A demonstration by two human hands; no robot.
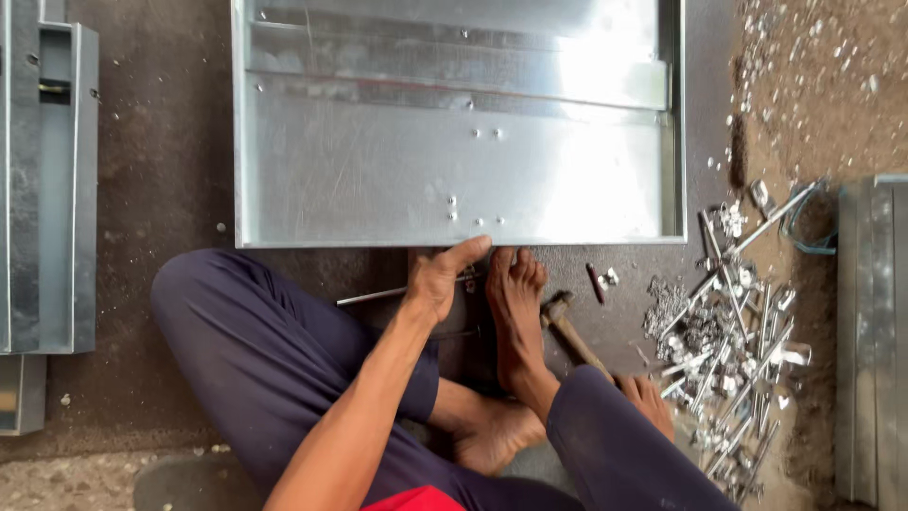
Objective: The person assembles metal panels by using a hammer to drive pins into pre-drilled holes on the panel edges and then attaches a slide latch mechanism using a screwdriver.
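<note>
I sit on the floor with a foot (pixel 516 301) pressed against the near edge of a large shiny sheet-metal tray (pixel 378 180). My left hand (pixel 441 279) rests at that near edge, thumb touching the tray's rim, fingers curled over something dark below it that I cannot make out. A thin metal rod (pixel 371 296) lies just left of this hand. My right hand (pixel 651 399), partly hidden behind my knee, grips the wooden handle of a hammer (pixel 567 326) whose head lies on the floor beside my foot.
A heap of metal bolts, rods and small fittings (pixel 724 350) lies at the right. Folded metal channels (pixel 47 189) stand at the left, and another metal piece (pixel 870 331) at the right edge. Small screws (pixel 603 279) lie near the tray.
</note>
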